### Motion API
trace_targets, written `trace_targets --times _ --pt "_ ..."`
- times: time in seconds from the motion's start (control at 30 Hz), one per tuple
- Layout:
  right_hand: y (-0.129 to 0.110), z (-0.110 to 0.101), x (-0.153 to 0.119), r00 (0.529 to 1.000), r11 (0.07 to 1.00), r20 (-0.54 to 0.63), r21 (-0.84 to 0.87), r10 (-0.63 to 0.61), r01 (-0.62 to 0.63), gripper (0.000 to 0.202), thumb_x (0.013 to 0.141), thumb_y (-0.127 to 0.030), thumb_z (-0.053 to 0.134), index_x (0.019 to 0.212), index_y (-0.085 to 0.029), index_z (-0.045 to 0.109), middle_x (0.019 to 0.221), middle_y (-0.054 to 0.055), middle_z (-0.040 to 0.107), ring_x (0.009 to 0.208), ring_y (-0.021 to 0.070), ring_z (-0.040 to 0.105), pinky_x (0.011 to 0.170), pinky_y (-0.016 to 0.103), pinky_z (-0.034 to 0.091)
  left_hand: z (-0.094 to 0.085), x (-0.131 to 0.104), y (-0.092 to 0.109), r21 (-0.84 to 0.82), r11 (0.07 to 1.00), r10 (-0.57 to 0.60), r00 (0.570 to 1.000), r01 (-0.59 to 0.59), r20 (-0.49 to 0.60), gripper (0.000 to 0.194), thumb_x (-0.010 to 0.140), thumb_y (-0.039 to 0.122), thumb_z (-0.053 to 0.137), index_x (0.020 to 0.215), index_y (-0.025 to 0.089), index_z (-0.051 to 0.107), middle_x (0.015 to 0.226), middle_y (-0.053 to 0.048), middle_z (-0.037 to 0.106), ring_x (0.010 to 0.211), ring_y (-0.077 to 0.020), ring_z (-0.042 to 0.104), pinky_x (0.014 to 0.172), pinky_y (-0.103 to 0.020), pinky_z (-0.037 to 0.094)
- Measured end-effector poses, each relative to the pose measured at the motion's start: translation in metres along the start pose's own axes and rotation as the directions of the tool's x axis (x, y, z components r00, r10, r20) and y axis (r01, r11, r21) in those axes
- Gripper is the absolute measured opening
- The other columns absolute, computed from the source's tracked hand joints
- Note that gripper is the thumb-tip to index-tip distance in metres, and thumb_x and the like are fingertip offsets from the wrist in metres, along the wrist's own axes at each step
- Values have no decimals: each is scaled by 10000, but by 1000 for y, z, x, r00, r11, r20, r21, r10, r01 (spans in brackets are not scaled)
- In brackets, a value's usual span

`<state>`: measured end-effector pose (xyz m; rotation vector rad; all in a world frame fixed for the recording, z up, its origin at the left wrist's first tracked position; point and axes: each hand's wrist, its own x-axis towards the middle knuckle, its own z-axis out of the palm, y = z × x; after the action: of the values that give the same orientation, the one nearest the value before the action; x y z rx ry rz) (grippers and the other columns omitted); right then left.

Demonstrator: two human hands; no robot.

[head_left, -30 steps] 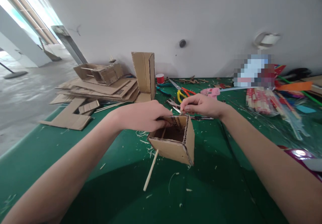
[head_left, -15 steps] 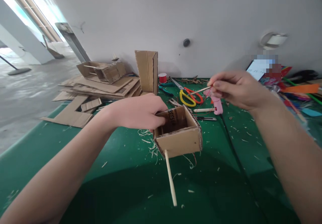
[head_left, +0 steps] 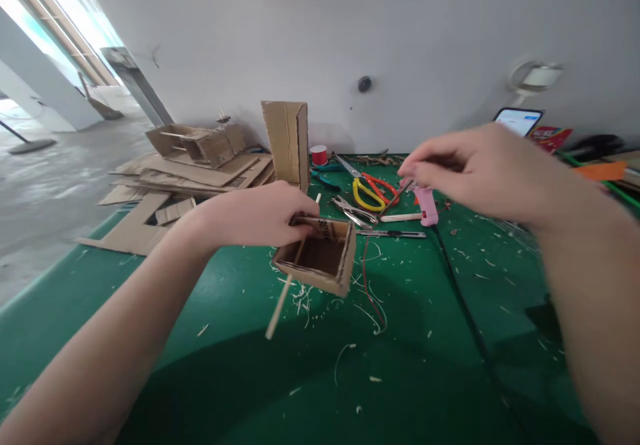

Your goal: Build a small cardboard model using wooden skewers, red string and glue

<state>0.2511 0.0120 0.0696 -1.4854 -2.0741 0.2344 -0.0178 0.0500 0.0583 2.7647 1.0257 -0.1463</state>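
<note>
A small cardboard box (head_left: pixel 320 281) is held over the green table (head_left: pixel 215 371) by the left hand (head_left: pixel 273 215), thumb and fingers closed on its far left side. The walls are already joined, and a wooden stick (head_left: pixel 279 308) is already run through two opposite ones, its near end jutting out; the top is left uncovered, and no glue around the stick can be made out. Between the closed fingertips of the right hand (head_left: pixel 480 165), raised near the pink glue gun (head_left: pixel 427 206), a thin rod (head_left: pixel 397 197) appears to be pinched, though certainty is limited by blur. To the right of the box, a red thread (head_left: pixel 366 275) is left loose. Pliers (head_left: pixel 357 213), a craft knife (head_left: pixel 395 234) and scissors (head_left: pixel 369 193) are laid beyond, and wood shavings (head_left: pixel 301 300) are scattered about
</note>
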Motion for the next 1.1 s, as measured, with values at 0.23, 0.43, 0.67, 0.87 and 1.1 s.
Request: trace_targets --times 0.23,0.43,0.67,0.87,1.1 --pt "1 49 15 922 986 380 168 -70 5 243 809 -364 596 960 -209 707 886 42 713 769 178 635 644 313 463 -18 -13 -8 19 998 -52 985 56 -162 308 830 210 478 1050 248 690 919 8 716 767 -152 639 682 -249 397" --pt "5 65 16 944 980 291 166 -156 111 256 888 -273 473 1017 -232 690 958 32 720 772 168 639 669 326 456 -17 -14 -10 69 994 -62 961 83 -268 287 856 256 480 1050 236 691 914 -3 724 784 -162 646 686 -251 396" --pt "-14 34 9 985 946 -157 299 -77 122 175 905 -335 535 951 -225 663 845 51 685 746 171 608 611 314 446 -14 -8 -9 138 987 -45 969 81 -244 246 854 299 503 973 271 716 884 5 720 740 -158 632 647 -258 365" --pt "-18 54 12 1000 640 20 768 13 -24 198 835 -399 650 828 -202 629 845 58 646 672 123 547 419 244 307 -7 -5 -8 106 994 -6 970 32 -241 257 863 326 489 921 271 733 763 4 702 685 -144 608 644 -256 377" --pt "-13 71 18 990 337 131 930 57 -143 149 729 -250 743 826 -198 644 848 13 622 725 97 543 514 237 383 -7 -4 -4 69 998 22 982 -10 -185 236 849 242 489 901 269 717 818 20 701 725 -138 605 636 -254 366"
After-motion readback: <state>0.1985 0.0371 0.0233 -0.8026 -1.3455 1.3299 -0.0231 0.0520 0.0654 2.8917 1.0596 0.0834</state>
